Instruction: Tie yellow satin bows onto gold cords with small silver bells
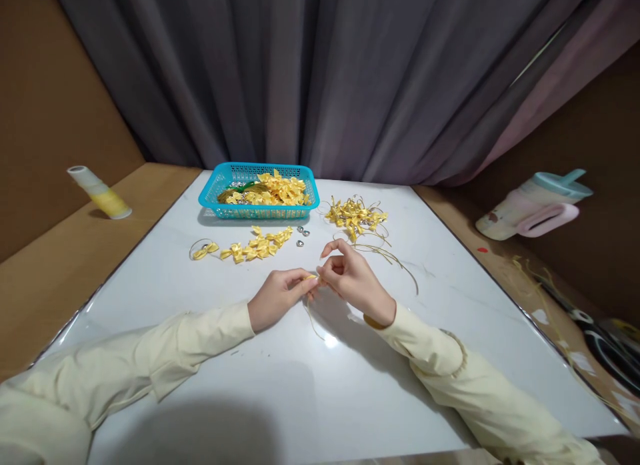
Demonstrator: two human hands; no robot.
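Observation:
My left hand point(279, 295) is closed, pinching a small yellow ribbon bow point(312, 277) mostly hidden by the fingers. A thin gold cord point(312, 320) hangs below it toward the white tabletop. Close beside it, my right hand point(357, 281) has its thumb and index finger pressed together near the bow; what is between them is too small to make out. Beyond the hands lie a row of loose yellow bows point(259, 247), a bow with a looped cord point(205, 251) and several silver beads point(301, 243). Finished-looking bows on cords point(353, 215) form a pile at the right.
A blue plastic basket point(210, 197) with yellow bows stands at the back of the table. Loose gold cords point(395, 259) lie right of centre. A spool of yellow thread point(107, 201) is at far left. A tumbler point(533, 201) and black-handled scissors point(600, 338) sit at right.

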